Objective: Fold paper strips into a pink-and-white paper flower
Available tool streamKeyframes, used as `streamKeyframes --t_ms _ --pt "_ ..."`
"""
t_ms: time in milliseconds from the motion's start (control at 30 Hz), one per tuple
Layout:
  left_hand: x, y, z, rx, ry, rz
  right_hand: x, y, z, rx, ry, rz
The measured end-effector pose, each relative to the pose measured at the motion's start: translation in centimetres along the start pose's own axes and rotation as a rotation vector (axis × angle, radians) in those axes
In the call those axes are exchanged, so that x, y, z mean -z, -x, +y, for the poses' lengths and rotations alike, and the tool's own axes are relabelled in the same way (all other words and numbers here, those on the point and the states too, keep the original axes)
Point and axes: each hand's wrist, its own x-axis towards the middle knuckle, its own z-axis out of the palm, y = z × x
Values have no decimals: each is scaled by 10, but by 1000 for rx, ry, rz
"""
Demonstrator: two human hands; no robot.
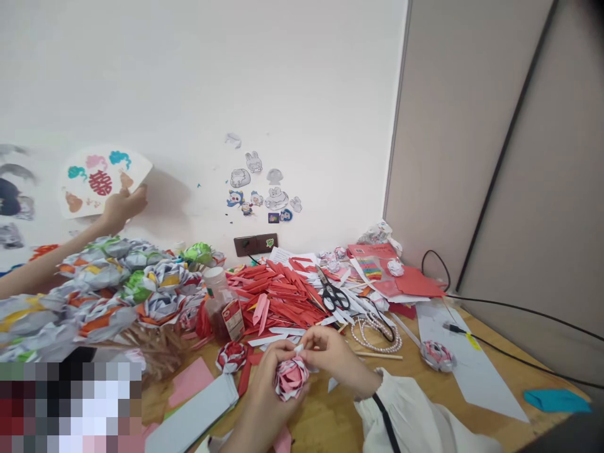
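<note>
My left hand [270, 391] is closed around a pink and white folded paper flower [291, 379], whose layered petals face me. My right hand [333, 357] pinches a small white paper piece [299, 348] at the flower's upper edge, its fingertips close to the petals. Left of my left hand lies a dark red and white paper flower [231, 357]. Just beyond both hands spreads a big heap of folded red paper strips [276, 292]. Black-handled scissors [335, 297] rest on the heap's right side.
Many paper flowers [163, 280] crowd the left. A jar [218, 305], a bead string [377, 336], a stack of white paper [191, 412] and a black cable [509, 355] lie around the wooden table [330, 418]. Another person's hand [123, 207] holds a decorated paper fan [82, 167] against the wall.
</note>
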Motion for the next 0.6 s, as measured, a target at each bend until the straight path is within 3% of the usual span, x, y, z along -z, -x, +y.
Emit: streamKeyframes --t_ms 200,400,600 --pt "0 0 -3 -61 3 -28 0 0 -1 -23 41 31" --pt "2 3 -4 -66 -75 -75 2 1 -1 -12 6 -57" --pt "2 2 -2 -90 -73 -70 0 2 1 45 147 30"
